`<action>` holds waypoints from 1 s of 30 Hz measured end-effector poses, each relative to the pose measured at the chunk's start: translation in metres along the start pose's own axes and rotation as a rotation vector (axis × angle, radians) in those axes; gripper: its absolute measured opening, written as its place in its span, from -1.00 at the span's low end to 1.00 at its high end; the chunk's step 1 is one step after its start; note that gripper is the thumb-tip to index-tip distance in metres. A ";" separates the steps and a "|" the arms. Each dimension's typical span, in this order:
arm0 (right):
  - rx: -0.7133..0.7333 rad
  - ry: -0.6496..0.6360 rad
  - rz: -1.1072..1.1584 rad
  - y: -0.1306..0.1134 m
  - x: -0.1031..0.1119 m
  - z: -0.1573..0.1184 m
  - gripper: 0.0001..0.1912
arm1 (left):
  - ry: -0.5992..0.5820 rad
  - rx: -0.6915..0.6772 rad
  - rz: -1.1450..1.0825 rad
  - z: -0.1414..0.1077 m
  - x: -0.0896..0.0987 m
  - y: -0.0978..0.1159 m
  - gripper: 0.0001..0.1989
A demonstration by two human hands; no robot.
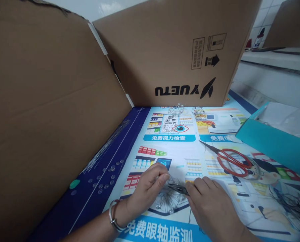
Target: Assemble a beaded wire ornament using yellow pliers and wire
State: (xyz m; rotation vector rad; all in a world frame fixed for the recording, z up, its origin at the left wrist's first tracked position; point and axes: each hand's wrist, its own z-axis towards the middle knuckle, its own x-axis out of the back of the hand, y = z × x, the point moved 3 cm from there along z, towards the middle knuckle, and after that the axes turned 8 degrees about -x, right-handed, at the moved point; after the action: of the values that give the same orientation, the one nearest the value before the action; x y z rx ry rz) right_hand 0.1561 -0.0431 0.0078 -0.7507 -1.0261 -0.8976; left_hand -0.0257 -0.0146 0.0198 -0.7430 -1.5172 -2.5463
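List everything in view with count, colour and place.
Cardboard: two large panels, brown, left, back.
Sheet: one, multicoloured, underneath.
Wires: uncounted, silver, left.
Beads: over ten, clear, left.
Scrap: one, green, left.
Bead clusters: at least two, clear, back.
Scissors: one, red-handled, right.
Coil: one, grey, by scissors.
Box: one, teal, right.
Wire tangle: one, dark, lower right.
Bottle: one, whitish, upper right.
Beadwork: one, clear, lower centre.
Pliers: one, dark, lower centre.
Bracelet: one, silver, left wrist.
Left hand: one, at beadwork.
Right hand: one, gripping pliers.

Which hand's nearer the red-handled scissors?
Right. The right hand is below and left of the scissors; the left hand is farther left, past the pliers.
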 end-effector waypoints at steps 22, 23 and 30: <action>-0.021 0.055 -0.061 0.006 -0.002 0.001 -0.70 | 0.017 0.016 -0.013 -0.001 0.000 0.003 -0.84; -0.023 0.055 -0.063 0.006 -0.003 0.000 -0.69 | 0.027 0.015 -0.006 0.000 0.000 0.003 -0.84; -0.023 0.040 -0.065 0.007 -0.005 0.000 -0.71 | 0.068 0.076 -0.026 0.002 -0.001 0.001 -0.85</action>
State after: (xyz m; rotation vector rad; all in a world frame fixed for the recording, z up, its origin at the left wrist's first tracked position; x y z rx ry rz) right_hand 0.1614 -0.0389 0.0018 -0.7199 -1.0113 -0.9785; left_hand -0.0238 -0.0133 0.0214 -0.6248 -1.6021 -2.4885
